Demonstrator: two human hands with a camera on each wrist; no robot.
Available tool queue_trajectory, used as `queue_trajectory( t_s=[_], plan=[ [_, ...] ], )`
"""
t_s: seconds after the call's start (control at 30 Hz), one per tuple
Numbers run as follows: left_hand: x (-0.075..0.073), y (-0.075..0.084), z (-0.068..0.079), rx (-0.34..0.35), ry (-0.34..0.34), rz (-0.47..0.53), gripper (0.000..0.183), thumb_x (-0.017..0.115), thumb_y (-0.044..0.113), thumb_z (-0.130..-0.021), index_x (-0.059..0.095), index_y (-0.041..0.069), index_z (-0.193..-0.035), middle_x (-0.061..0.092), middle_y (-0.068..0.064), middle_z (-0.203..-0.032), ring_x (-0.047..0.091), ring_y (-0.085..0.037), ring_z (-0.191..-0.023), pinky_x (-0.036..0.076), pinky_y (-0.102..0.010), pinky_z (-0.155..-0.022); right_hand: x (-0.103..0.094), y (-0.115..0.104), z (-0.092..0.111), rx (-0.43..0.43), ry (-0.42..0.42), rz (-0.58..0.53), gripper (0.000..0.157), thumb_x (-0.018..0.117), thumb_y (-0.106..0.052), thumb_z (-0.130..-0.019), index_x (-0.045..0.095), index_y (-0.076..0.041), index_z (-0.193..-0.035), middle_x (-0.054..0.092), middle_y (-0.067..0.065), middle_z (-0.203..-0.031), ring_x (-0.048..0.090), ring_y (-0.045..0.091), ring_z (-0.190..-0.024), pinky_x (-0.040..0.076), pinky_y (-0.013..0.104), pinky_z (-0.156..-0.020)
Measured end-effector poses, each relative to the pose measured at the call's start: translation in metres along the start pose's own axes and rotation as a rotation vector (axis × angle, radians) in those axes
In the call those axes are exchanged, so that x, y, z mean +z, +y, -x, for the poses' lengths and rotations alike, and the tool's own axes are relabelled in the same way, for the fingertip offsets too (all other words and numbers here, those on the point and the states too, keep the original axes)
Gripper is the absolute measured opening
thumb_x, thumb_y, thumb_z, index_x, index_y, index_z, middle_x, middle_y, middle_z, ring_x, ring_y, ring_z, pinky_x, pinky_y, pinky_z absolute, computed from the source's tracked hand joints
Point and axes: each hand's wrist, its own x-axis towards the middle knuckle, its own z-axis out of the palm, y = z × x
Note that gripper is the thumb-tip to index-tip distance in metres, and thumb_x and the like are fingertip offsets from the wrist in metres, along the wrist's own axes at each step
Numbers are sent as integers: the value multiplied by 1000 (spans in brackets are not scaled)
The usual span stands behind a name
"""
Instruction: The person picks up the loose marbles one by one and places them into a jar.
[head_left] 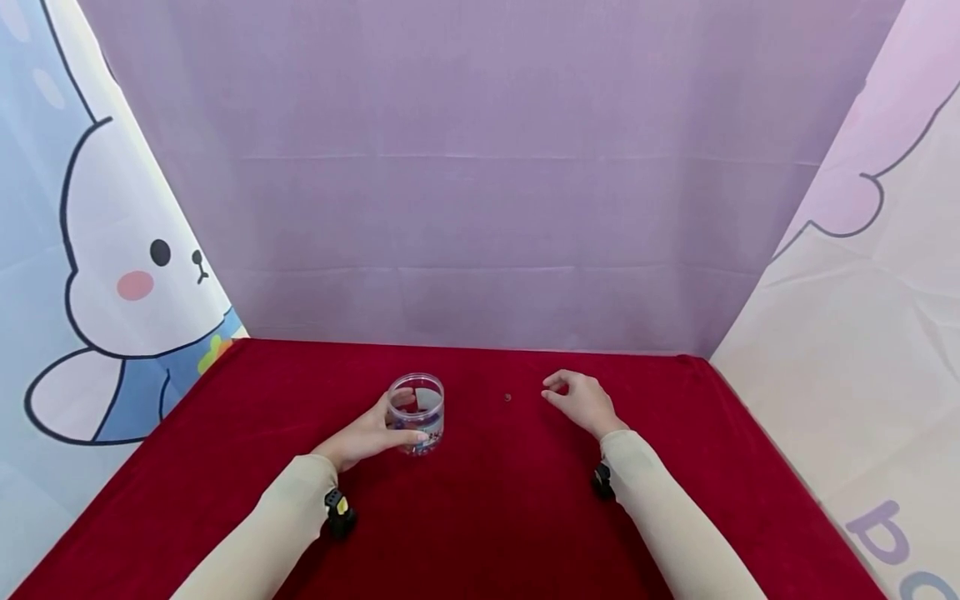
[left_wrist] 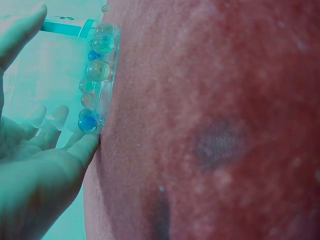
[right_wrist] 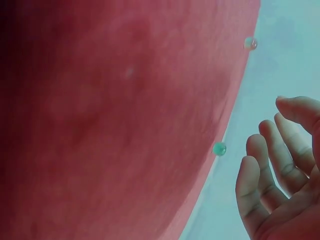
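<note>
My left hand (head_left: 369, 435) grips a clear plastic jar (head_left: 417, 423) from its left side, with the thumb across the front. The jar stands upright on the red cloth, its round top uncovered. Inside, along the bottom, lie several glass marbles (left_wrist: 98, 71), greenish, blue and clear. To the right, my right hand (head_left: 587, 403) hovers over the cloth with loosely bent fingers and holds nothing visible. A small marble (head_left: 507, 397) lies between the jar and this hand. In the right wrist view a green marble (right_wrist: 219, 149) and a clear marble (right_wrist: 251, 43) rest on the cloth near the fingers.
Red cloth (head_left: 480, 525) covers the table. Behind it hangs a plain purple curtain (head_left: 480, 208). A printed sheet with a cartoon animal (head_left: 142, 250) stands at the left, and a pale printed sheet (head_left: 855, 333) at the right. Both wrists carry small black devices.
</note>
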Motion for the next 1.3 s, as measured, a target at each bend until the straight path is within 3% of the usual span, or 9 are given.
queue_trajectory(
  t_s=[0.3,0.53,0.87,1.3],
  plan=[
    [0,-2,-1,16,-2,1,90,79,34,-87,23,18,-155,40,-14,-148,41,-33,-129,41,-58,-104,-9,14,-1,20,20,12,24,72,-21,-94,71,-10,-116,69,4,-104,63,23,-95,54,42,-81],
    [0,-3,0,0,1,7,89,80,35,-87,23,19,-155,41,-14,-146,40,-33,-130,40,-58,-105,-10,19,-6,23,-9,-14,23,72,-13,-94,70,-4,-114,70,8,-104,63,22,-89,55,37,-78],
    [0,-2,-1,4,4,10,91,80,35,-87,23,17,-155,42,-13,-146,42,-31,-128,42,-55,-104,-9,19,-17,51,-61,27,23,71,-12,-94,69,-1,-114,68,12,-105,64,26,-94,56,38,-78],
    [-2,-2,0,-7,-2,3,89,79,36,-87,23,20,-155,43,-13,-143,42,-31,-128,40,-57,-105,-2,20,-30,54,-42,60,20,70,-10,-93,69,1,-110,70,12,-103,65,29,-96,55,40,-81]
  ],
)
